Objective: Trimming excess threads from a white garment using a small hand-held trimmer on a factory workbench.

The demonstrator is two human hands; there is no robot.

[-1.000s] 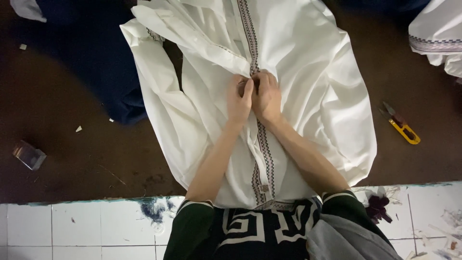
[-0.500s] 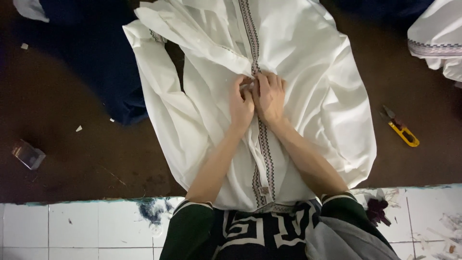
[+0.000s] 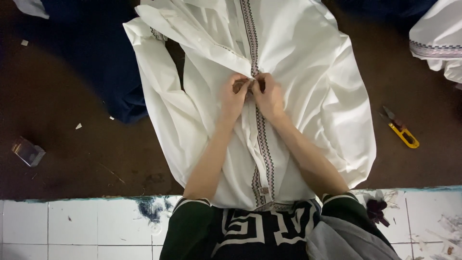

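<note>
A white shirt (image 3: 308, 72) with a dark patterned band (image 3: 263, 139) down its front lies spread on a dark brown table (image 3: 62, 144). Both my hands meet at the band near the middle of the shirt. My left hand (image 3: 234, 96) pinches the left edge of the front opening. Touching it, my right hand (image 3: 267, 95) pinches the band's edge. The fingertips are curled into the cloth, so what lies between them is hidden.
A yellow thread snipper (image 3: 402, 130) lies on the table to the right. A dark blue cloth (image 3: 96, 58) lies left of the shirt, another white garment (image 3: 435, 41) at the top right. A small shiny block (image 3: 28, 152) sits at the far left. White tiles (image 3: 72, 226) edge the table.
Both hands have stayed together on the band, with small shifts of the fingers. The shirt's folds are nearly unchanged.
</note>
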